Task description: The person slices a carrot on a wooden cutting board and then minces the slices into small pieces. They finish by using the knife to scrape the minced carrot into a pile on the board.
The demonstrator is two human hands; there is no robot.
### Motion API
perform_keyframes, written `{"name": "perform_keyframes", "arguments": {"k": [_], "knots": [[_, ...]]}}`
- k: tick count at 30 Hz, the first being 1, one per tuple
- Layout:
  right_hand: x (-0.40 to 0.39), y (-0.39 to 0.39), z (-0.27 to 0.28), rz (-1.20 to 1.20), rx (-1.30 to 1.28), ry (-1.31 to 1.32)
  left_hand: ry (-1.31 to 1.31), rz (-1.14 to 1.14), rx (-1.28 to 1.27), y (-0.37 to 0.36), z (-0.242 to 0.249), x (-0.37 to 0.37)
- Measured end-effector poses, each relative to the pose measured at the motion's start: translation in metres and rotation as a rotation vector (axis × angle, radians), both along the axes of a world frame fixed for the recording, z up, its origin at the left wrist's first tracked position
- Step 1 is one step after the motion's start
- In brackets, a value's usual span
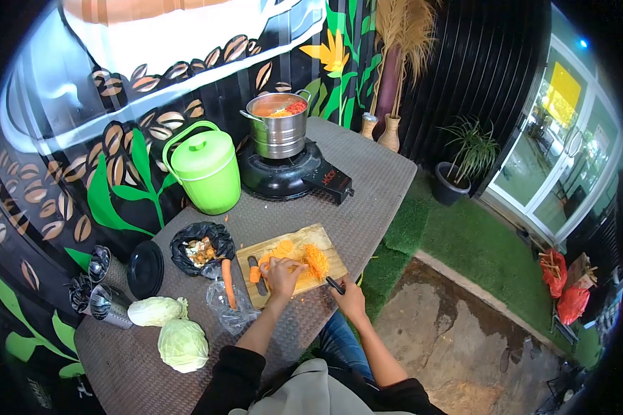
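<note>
My left hand (282, 277) is closed, fingertips pressed down on carrot slices on the wooden cutting board (333, 257); the fingers partly hide them. Loose carrot slices (284, 247) lie just beyond it. A pile of finely cut carrot (316, 263) sits right of my fingertips. In my right hand (351, 300) is a knife (335, 286), gripped by its black handle at the board's right edge; the blade hardly shows. A carrot piece (255, 274) and a dark slim object rest at the board's left side. Left of the board, a whole carrot (228, 283) lies on a clear plastic bag (234, 318).
A black bag of scraps (202, 247) stands left of the board. Two cabbages (183, 344) lie nearer me, by metal utensil holders (111, 306) and black plates (144, 268). Behind are a green lidded bucket (204, 173) and a steel pot (278, 128) on a portable stove (277, 178).
</note>
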State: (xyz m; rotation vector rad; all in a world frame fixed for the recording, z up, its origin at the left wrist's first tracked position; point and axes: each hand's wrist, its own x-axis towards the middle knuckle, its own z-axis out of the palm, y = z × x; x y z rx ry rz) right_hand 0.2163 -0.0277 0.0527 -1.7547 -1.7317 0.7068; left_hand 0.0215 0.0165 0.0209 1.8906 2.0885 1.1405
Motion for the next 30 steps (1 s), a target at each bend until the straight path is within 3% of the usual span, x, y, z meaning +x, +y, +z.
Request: {"name": "perform_keyframes", "arguments": {"k": [5, 7, 11, 13, 17, 22, 25, 30], "knots": [[-0.017, 0.002, -0.033, 0.027, -0.002, 0.176, -0.097, -0.078, 0.203, 0.0, -0.025, -0.018], [-0.026, -0.001, -0.035, 0.041, -0.015, 0.21, -0.081, -0.118, -0.168, -0.013, -0.009, -0.026], [-0.036, -0.001, -0.053, 0.094, -0.02, 0.221, -0.017, -0.144, -0.194, -0.013, -0.007, -0.036], [-0.039, 0.003, -0.06, 0.103, -0.033, 0.223, 0.087, -0.175, 0.165, -0.006, -0.013, -0.035], [-0.039, 0.009, -0.07, 0.157, -0.065, 0.247, 0.058, -0.196, 0.198, 0.011, -0.012, -0.039], [-0.039, 0.015, -0.063, 0.092, -0.007, 0.17, -0.016, -0.087, -0.167, 0.038, -0.008, -0.044], [-0.039, 0.015, -0.052, 0.076, -0.047, 0.172, -0.023, -0.054, 0.03, 0.053, -0.015, -0.038], [-0.038, 0.021, -0.052, 0.144, 0.001, 0.114, 0.068, -0.062, 0.036, 0.067, -0.012, -0.036]]}}
